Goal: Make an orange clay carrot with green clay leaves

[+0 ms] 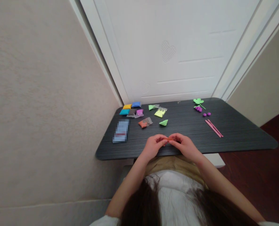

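Above the table's near edge, my left hand and my right hand meet, fingertips pinching a small piece of orange-red modelling clay. Most of the clay is hidden by the fingers, so its shape is hard to tell. Just beyond my hands lies a light green clay piece. Left of that rests an open-looking clear bag with orange-red clay. Farther back are a bag of yellow clay and a bag with light green clay.
The dark table stands against a white door. At its left are several clay packets and a blurred-out phone-like object. On the right lie pink tools, two purple balls, a purple ball cluster and a green clover shape.
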Demonstrator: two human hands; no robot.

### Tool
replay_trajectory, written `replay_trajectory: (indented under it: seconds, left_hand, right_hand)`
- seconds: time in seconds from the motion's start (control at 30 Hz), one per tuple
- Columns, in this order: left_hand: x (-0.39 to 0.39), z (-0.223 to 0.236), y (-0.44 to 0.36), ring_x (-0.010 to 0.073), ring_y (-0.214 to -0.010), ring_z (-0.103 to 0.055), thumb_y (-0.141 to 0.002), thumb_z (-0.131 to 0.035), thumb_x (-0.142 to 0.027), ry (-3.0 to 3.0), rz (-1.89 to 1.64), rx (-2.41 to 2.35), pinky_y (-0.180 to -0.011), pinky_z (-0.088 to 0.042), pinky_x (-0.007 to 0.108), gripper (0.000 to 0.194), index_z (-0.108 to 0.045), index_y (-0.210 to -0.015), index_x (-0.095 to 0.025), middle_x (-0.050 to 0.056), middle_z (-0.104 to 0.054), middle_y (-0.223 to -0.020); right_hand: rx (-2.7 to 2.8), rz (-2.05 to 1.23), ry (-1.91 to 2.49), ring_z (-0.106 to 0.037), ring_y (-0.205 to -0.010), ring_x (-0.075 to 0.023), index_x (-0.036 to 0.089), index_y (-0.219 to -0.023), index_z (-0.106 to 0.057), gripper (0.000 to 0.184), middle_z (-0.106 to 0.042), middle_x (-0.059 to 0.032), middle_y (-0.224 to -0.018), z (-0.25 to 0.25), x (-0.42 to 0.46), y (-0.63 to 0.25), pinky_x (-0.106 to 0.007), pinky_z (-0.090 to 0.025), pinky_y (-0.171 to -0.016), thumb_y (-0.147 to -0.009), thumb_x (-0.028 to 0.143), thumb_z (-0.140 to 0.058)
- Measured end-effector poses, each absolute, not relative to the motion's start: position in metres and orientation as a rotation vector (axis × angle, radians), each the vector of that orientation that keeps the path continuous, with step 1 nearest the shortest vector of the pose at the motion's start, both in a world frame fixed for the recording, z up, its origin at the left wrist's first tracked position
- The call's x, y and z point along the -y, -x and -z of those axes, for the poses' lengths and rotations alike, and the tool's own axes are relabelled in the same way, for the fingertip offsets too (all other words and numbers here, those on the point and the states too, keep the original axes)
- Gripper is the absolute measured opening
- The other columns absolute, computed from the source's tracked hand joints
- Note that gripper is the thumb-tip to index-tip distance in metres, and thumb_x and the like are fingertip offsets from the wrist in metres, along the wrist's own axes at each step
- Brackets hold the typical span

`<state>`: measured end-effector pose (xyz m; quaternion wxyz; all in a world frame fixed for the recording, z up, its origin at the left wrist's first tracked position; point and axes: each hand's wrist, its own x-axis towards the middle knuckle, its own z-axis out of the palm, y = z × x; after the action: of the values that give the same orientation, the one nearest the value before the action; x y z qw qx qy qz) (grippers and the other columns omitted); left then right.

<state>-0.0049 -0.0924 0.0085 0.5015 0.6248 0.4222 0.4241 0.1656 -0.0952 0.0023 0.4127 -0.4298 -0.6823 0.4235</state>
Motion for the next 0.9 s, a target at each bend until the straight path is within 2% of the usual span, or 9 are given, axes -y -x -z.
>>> replay_trajectory:
  seconds: [0.23, 0.43, 0.53, 0.63, 0.73, 0.83, 0.9]
  left_hand:
    - [0.09, -0.008, 0.004, 0.0114, -0.062, -0.054, -0.071, -0.056, -0.033, -1.415, -1.089, -0.987, -0.062, -0.043, 0.025, 0.023, -0.063, -0.083, -0.015, 0.003, -0.062, -0.069]
    - [0.083, -0.003, 0.007, 0.0144, -0.071, -0.06, -0.069, -0.06, -0.032, -1.171, -1.187, -0.994, -0.069, -0.047, 0.029, 0.032, -0.059, -0.095, -0.015, 0.006, -0.066, -0.079]
    - [0.082, -0.001, 0.002, 0.015, -0.073, -0.061, -0.068, -0.061, -0.031, -1.126, -1.22, -1.0, -0.072, -0.048, 0.031, 0.031, -0.058, -0.094, -0.014, 0.006, -0.066, -0.082]
    - [0.083, 0.0, -0.006, 0.0161, -0.078, -0.061, -0.069, -0.059, -0.033, -1.122, -1.236, -1.022, -0.077, -0.047, 0.033, 0.029, -0.06, -0.09, -0.013, 0.008, -0.066, -0.087]
    - [0.086, 0.0, -0.013, 0.0178, -0.086, -0.06, -0.073, -0.054, -0.037, -1.127, -1.192, -0.969, -0.082, -0.046, 0.036, 0.035, -0.06, -0.098, -0.013, 0.009, -0.064, -0.096]
    - [0.089, 0.001, -0.016, 0.0176, -0.091, -0.059, -0.067, -0.061, -0.032, -1.183, -1.141, -0.936, -0.086, -0.044, 0.035, 0.04, -0.058, -0.103, -0.015, 0.009, -0.063, -0.102]
    - [0.09, 0.001, -0.016, 0.0166, -0.089, -0.059, -0.063, -0.066, -0.027, -1.234, -1.137, -0.96, -0.085, -0.043, 0.033, 0.041, -0.058, -0.1, -0.015, 0.009, -0.064, -0.099]
  right_hand:
    - [1.493, -1.033, 1.104, -0.053, -0.064, -0.013, 0.017, -0.087, -0.057, 0.026, -0.061, -0.0033, -0.075, 0.002, 0.091, -0.166, -0.028, -0.044, -0.062, -0.077, 0.04, -0.049]
    - [1.309, -1.199, 0.999, -0.057, -0.073, -0.0127, 0.019, -0.093, -0.052, 0.026, -0.062, -0.0025, -0.082, 0.003, 0.087, -0.169, -0.028, -0.045, -0.071, -0.073, 0.035, -0.057]
    - [1.363, -1.263, 0.966, -0.058, -0.077, -0.013, 0.019, -0.09, -0.053, 0.024, -0.063, -0.0029, -0.084, 0.002, 0.088, -0.167, -0.028, -0.045, -0.074, -0.072, 0.033, -0.058]
    - [1.441, -1.246, 0.979, -0.058, -0.078, -0.0141, 0.018, -0.087, -0.055, 0.022, -0.063, -0.0038, -0.084, 0.002, 0.089, -0.164, -0.029, -0.044, -0.075, -0.073, 0.034, -0.057]
    - [1.426, -1.168, 1.015, -0.058, -0.079, -0.015, 0.018, -0.085, -0.056, 0.021, -0.063, -0.0038, -0.084, 0.003, 0.088, -0.163, -0.03, -0.044, -0.075, -0.073, 0.036, -0.056]
    - [1.402, -1.145, 1.024, -0.058, -0.079, -0.0156, 0.02, -0.085, -0.057, 0.021, -0.063, -0.0033, -0.085, 0.003, 0.088, -0.165, -0.03, -0.044, -0.075, -0.072, 0.036, -0.057]
    - [1.424, -1.163, 1.013, -0.058, -0.078, -0.0157, 0.02, -0.085, -0.057, 0.02, -0.063, -0.0027, -0.085, 0.003, 0.088, -0.167, -0.03, -0.044, -0.075, -0.071, 0.035, -0.058]
